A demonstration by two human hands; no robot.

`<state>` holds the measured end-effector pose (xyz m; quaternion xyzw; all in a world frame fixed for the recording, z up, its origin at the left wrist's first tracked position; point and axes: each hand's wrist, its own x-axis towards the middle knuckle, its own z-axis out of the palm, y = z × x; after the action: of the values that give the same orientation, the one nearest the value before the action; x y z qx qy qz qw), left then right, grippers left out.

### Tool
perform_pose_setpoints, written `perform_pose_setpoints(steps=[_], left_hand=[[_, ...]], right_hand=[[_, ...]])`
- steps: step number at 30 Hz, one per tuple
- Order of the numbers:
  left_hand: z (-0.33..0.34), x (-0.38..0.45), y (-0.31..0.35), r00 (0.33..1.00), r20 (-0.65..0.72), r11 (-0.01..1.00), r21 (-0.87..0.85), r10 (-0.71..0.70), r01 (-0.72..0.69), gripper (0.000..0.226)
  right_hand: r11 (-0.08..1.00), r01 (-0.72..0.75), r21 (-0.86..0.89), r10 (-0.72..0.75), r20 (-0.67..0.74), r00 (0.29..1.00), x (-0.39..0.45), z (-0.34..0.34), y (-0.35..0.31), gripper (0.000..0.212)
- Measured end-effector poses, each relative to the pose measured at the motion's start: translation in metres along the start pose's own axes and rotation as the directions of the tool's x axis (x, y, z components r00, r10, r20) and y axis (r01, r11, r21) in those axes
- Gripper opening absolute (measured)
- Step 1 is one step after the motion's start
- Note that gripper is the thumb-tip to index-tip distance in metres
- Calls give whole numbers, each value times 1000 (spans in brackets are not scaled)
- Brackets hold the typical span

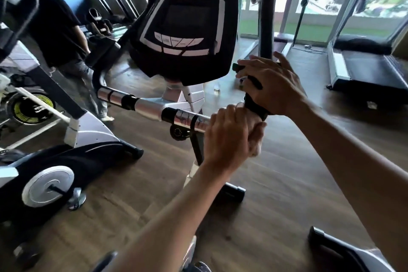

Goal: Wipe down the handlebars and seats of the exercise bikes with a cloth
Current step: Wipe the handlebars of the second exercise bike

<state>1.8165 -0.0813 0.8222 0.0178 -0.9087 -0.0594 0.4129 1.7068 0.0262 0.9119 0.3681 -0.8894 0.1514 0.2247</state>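
Landmark: bike console (183, 22), black with white button strip, tilting toward the camera.

Nearest, below the console: left hand (229, 134) is curling round the handlebar (152, 107) at the end of its chrome section, fingers wrapped under, with something pale bunched in the fist, probably the cloth (254, 130); too blurred to be sure. The handlebar is showing as a shiny chrome tube with black rings, running from below-left of the console to below-right, then turning up into a black foam grip.

Just right of and below the console: right hand (271, 86) is gripping that black grip (257, 106), thumb and fingers closing round it, index finger loosely extended.

Left of the console: a second exercise bike (57, 161), black and silver, is sitting on the wood floor (276, 183).

Right of the console, farther off: a treadmill (364, 68) by the windows.

Behind-left of the console: a person in a dark shirt (55, 28) is standing.
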Motion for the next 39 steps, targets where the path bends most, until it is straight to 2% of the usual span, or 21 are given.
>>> perform_pose_setpoints(steps=[4,5,6,8,10,12,14,16,17,19,21,22,24,28,30,33,35,37,39], left_hand=[[-5,-7,-56,960,11,941,-197,281,-274,49],[-6,-9,-59,961,13,940,-212,276,-267,47],[-7,-8,-54,977,20,959,-198,212,-204,45],[-5,-2,-25,996,88,996,-89,-12,20,51],[-6,7,-3,987,111,993,38,-116,112,60],[-4,7,-14,998,67,1000,-21,-11,13,53],[-3,1,-46,986,9,971,-179,164,-160,45],[-1,-3,-71,973,-35,937,-262,228,-230,39],[-1,-4,-77,981,-51,940,-281,189,-195,36],[-2,-3,-72,997,-70,963,-267,19,-37,33],[-2,0,-49,992,-27,970,-218,-121,112,38],[-2,1,-36,990,15,973,-184,-139,140,43],[-4,1,-20,994,73,986,-141,-80,89,47],[-5,5,-58,980,21,943,-278,199,-186,39],[-2,3,-73,985,-35,941,-291,169,-172,35],[2,-4,-52,991,-108,962,-267,-83,52,31],[3,-6,-25,982,-66,962,-226,-175,156,34],[1,-5,-19,995,-25,978,-192,-93,86,37],[-1,-3,-35,997,-8,970,-228,82,-82,37]], right_hand=[[1000,-16,-24,16,9,1000,-4,1,-2,41],[999,-24,-31,24,3,1000,-5,1,-3,42],[999,-31,-40,31,-1,1000,-5,1,-5,44],[996,-41,-77,43,13,999,-4,1,-8,50],[991,-49,-127,54,34,998,-6,1,-12,57],[984,-51,-168,58,36,998,-12,2,-16,62],[982,-48,-184,55,33,998,-17,1,-19,65],[980,-55,-190,60,22,998,-19,2,-19,65],[978,-60,-197,64,12,998,-18,3,-19,65],[974,-69,-217,70,0,998,-16,6,-18,64],[968,-72,-239,72,-7,997,-15,9,-18,62],[967,-72,-244,73,-4,997,-15,9,-19,61],[968,-73,-238,76,6,997,-16,7,-19,61],[975,-64,-214,70,20,997,-20,3,-19,64],[977,-68,-205,72,13,997,-19,4,-20,64],[977,-79,-196,79,-7,997,-19,6,-23,63],[979,-84,-188,84,-7,996,-20,5,-23,63],[981,-74,-182,75,1,997,-20,3,-23,64],[984,-59,-170,62,12,998,-21,2,-21,64]])
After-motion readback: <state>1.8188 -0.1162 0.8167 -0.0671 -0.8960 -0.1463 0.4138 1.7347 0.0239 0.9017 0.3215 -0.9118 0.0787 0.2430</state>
